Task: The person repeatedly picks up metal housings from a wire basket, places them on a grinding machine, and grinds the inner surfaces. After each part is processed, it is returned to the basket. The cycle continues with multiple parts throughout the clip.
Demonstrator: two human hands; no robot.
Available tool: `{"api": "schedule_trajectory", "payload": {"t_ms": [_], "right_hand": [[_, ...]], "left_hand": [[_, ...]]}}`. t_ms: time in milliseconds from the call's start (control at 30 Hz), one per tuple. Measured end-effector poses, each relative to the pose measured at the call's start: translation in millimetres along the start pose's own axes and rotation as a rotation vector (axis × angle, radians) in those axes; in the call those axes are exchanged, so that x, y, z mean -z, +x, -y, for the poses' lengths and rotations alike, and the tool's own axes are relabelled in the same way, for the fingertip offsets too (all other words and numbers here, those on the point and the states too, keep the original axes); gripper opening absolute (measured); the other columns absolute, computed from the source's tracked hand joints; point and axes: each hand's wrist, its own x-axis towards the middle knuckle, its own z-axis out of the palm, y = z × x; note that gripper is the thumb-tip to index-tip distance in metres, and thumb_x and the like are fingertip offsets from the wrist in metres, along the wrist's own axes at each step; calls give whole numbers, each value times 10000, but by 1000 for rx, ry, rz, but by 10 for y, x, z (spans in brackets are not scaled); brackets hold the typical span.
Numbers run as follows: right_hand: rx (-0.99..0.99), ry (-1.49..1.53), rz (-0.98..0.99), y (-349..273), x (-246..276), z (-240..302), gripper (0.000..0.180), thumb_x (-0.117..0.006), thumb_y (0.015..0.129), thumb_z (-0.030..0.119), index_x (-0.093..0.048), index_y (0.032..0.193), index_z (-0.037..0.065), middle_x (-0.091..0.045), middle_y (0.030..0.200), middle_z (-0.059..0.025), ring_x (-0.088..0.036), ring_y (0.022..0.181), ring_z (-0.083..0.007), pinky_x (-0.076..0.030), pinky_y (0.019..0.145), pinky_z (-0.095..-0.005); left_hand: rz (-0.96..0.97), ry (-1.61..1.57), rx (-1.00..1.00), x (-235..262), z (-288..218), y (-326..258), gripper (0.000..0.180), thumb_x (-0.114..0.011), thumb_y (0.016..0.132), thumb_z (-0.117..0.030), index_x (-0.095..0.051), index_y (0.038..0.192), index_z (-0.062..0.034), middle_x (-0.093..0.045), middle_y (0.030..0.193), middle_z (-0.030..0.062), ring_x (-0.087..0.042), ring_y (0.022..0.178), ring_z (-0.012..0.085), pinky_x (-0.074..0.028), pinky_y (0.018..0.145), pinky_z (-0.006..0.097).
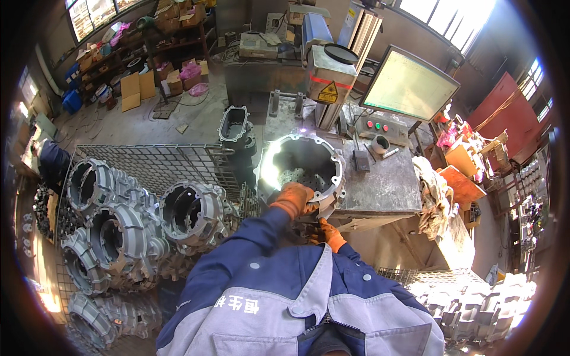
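Observation:
A large round cast-metal housing (339,178), with a scalloped flange and a deep hollow, stands open side up at the left front of the metal workbench (380,193). Bright light glares off its left inner wall. My left hand (293,200), in an orange glove, is closed over the near left rim. Lower down, my right hand (332,235), also orange-gloved, has its fingers bent against the near underside of the housing, by the bench's front edge. My arm and the casting hide part of its fingers.
Behind the housing rises a laser marking head (332,74) on a column. A monitor (409,83), a button box (380,127) and a small metal ring (380,144) are to its right. Several grey housings (119,231) fill the wire cage (160,157) at left. Rags (433,193) hang at the bench's right edge.

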Motion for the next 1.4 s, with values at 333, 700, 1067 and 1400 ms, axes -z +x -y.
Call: {"api": "schedule_trajectory", "payload": {"t_ms": [333, 700, 1067, 1400], "right_hand": [[86, -444, -15, -135, -57, 285, 496, -457, 985, 499, -553, 1217, 70, -647, 1223, -212, -606, 1030, -386, -462, 890, -480], [-107, 227, -91, 76, 81, -124, 351, -377, 1017, 439, -551, 1097, 145, -624, 1243, -206, -582, 928, -374, -453, 787, -475], [98, -210, 0, 95, 183, -269, 221, -382, 1023, 342, -509, 1096, 177, -606, 1105, -146, -569, 961, -361, -453, 798, -478], [-287, 970, -146, -31, -143, 149, 550, -598, 969, 472, -531, 1340, 72, -632, 1137, -99, -595, 922, -271, -494, 894, -449]], "left_hand": [[-34, 3, -7, -31, -2, 10, 249, -782, 692, -266, -721, 904, -151, -719, 888, 159, -694, 894, 375, -551, 791, 457], [-16, -13, 2, 1, -9, 8, 306, -760, 748, -389, -725, 919, -138, -717, 911, 175, -684, 913, 397, -552, 809, 462], [-55, -19, -39, -51, 21, 8, 367, -702, 788, -493, -723, 890, -141, -714, 888, 167, -681, 881, 397, -544, 768, 470], [-3, 13, -21, -106, 40, 53, 387, -696, 797, -510, -746, 949, -158, -725, 919, 156, -696, 908, 362, -545, 799, 443]]}}
